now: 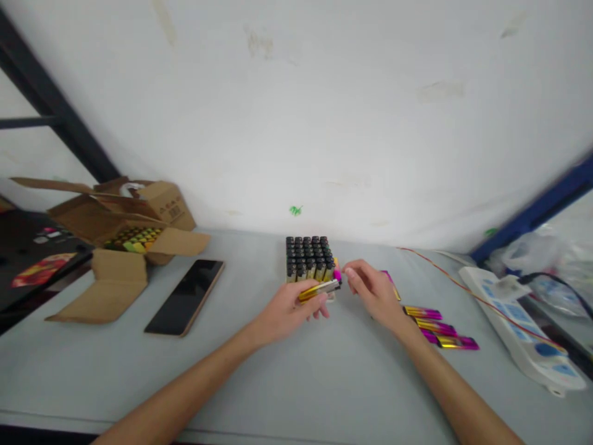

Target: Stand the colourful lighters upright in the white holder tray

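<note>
My left hand (291, 312) is closed around a slim gold lighter (319, 290) with a silver end, held level in front of a block of upright lighters (309, 256). These stand in tight rows, black tops up, with gold bodies along the front. To the right, my right hand (373, 290) has its thumb and forefinger pinched together; whatever is between them is too small to make out. Its fingertips are close to a pink piece (337, 270) beside the block. Several flat purple-and-gold pieces (440, 327) lie beyond my right wrist, partly overlapping.
An open cardboard box (115, 281) at the left holds several yellow-green items. A black phone (188, 296) lies beside it. At the right are a white power strip (523, 334), a thin orange wire (467, 293) and plastic bags (542, 253). A white wall (296, 123) rises behind the table.
</note>
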